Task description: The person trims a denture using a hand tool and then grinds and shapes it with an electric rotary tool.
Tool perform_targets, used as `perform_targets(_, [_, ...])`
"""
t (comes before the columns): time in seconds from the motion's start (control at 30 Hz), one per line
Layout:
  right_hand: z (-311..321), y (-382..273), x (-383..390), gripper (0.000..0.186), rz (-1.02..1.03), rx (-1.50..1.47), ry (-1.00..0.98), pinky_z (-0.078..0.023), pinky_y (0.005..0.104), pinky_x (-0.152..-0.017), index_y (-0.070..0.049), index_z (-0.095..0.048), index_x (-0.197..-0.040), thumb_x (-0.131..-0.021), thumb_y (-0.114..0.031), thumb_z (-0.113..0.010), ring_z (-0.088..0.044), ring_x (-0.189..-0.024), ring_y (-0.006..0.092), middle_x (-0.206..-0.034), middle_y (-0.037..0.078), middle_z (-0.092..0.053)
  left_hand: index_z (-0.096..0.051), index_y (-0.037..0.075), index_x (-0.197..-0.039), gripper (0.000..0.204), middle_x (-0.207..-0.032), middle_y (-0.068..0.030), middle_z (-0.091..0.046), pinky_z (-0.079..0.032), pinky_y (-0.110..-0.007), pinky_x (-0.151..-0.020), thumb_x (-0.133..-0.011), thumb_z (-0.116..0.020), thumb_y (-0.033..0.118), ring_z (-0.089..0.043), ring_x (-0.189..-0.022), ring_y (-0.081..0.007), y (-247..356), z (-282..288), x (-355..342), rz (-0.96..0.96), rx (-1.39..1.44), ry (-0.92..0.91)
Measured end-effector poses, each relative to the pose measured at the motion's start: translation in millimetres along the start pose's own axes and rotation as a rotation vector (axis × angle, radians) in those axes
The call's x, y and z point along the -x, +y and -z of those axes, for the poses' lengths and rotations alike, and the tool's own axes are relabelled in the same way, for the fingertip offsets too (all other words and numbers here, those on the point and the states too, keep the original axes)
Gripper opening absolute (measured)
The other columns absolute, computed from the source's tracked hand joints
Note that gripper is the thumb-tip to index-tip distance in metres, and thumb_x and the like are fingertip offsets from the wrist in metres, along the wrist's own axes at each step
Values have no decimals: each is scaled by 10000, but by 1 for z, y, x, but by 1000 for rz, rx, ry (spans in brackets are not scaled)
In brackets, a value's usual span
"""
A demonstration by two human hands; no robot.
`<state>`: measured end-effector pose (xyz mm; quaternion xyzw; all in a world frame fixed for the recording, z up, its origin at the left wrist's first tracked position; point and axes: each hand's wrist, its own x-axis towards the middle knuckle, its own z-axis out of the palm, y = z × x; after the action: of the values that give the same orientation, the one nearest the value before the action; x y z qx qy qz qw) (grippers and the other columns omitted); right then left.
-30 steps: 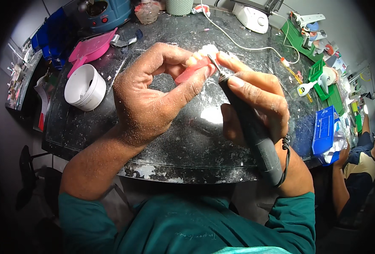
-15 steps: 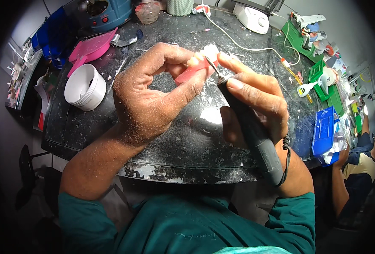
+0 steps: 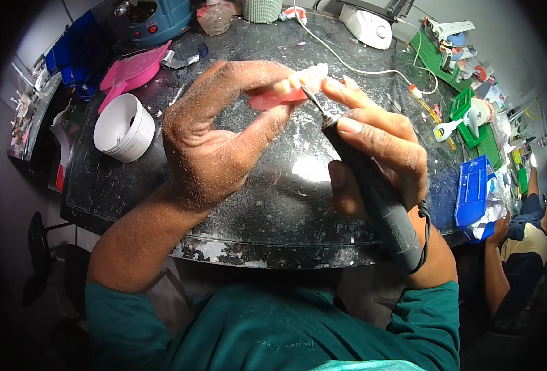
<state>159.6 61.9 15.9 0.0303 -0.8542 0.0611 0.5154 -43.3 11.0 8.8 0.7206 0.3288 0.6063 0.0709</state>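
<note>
My left hand [image 3: 212, 142] pinches a pink denture base with white and ivory teeth [image 3: 267, 99] between thumb and curled fingers. My right hand [image 3: 391, 154] grips a black rotary handpiece [image 3: 378, 210] with a coiled cord. Its thin metal bur [image 3: 313, 102] reaches up to the denture, at or very near the teeth; exact contact is unclear. One right fingertip rests beside the denture. Fine pale dust covers my fingers and left wrist. Both hands are above a dark, dusty, chipped worktop [image 3: 267, 229].
A white tub [image 3: 116, 142] and pink dustpan [image 3: 128, 71] are left; a blue machine [image 3: 156, 28], jar [image 3: 213, 18] and white device [image 3: 363, 25] behind; green trays [image 3: 459, 108], cable [image 3: 372, 71], blue bin [image 3: 471, 185] right. Another person's arm [image 3: 496, 278] is far right.
My left hand has turned slightly and the denture has shifted, its pink base now reaching further left. My right hand and the handpiece have moved a little to the right.
</note>
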Motion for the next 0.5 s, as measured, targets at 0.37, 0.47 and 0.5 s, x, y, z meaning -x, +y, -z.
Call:
perform_targets(0.37, [3,-2,-3,352,-6,-4,-13,-484,572,-967,54,-479,-1150,-883,-78,-666,-632,-1083,455,-1056,271,-596,-622,-11,-1080,321,-1022,-122,-665,-474,-332,-905,-774,-673,-96,-622,-966,-203,-5,5,-1,-114,-107,-13])
perform_targets(0.47, [2,-3,-2,349,-22,4,-9,-474,583,-974,55,-478,-1151,-884,-78,-660,-633,-1080,457,-1050,271,-599,-693,23,-1001,331,-902,-79,-709,-510,-301,-776,-694,-734,-94,-654,-839,-191,-4,-1,-7,-158,-72,87])
perform_targets(0.5, [2,-4,-2,347,-42,14,-8,-469,588,-978,56,-477,-1151,-886,-79,-656,-632,-1079,459,-1047,271,-600,-693,23,-1001,331,-902,-79,-709,-510,-301,-776,-694,-734,-94,-654,-839,-191,-4,-1,-7,-158,-72,87])
